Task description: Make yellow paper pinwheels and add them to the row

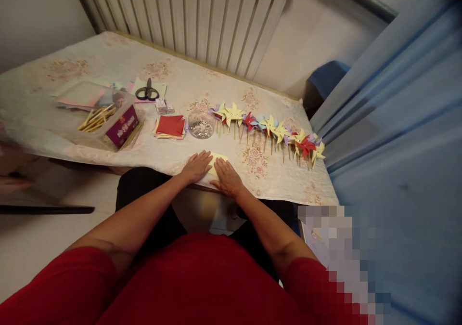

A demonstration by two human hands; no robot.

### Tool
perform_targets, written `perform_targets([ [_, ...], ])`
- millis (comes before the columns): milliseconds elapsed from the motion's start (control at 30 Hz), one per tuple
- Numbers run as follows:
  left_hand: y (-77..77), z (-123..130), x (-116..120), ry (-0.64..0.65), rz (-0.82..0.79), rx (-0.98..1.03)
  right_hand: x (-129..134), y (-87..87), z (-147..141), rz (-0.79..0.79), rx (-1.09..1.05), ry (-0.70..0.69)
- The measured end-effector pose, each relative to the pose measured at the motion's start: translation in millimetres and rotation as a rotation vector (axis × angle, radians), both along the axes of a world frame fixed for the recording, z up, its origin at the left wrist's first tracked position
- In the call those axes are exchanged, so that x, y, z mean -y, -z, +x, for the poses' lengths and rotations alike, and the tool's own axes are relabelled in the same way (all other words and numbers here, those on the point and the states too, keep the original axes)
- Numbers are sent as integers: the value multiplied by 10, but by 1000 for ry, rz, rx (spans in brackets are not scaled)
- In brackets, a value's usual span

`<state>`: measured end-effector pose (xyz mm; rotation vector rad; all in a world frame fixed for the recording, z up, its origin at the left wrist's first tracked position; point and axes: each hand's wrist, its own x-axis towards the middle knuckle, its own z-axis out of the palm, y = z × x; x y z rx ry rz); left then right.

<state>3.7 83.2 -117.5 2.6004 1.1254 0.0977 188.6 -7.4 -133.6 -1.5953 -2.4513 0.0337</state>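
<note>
A small yellow sheet of paper (219, 157) lies at the table's front edge, partly covered by both hands. My left hand (198, 166) rests flat on its left side, fingers stretched out. On its right side lies my right hand (228, 175), also flat with fingers extended. Just beyond the hands stands a clear round dish (201, 125) with small shiny metal pieces in it. To its left is a stack of cut paper squares with a red piece (170, 126) on top. Paper pinwheels (279, 131) on sticks lie in a row to the right.
A clear plastic box (126, 118) with a purple label holds thin sticks (97, 118). Dark-handled scissors (147, 92) lie on coloured paper, near small white boxes (165, 106). A flowered cloth (119, 50) covers the table. A radiator (195, 21) stands behind, a blue curtain (397, 123) at right.
</note>
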Motion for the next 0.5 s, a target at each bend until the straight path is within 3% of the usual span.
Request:
perform_targets([
  [500,-31,-60,-173,67,-67,-39,15,-31,-8,-6,43,-2],
])
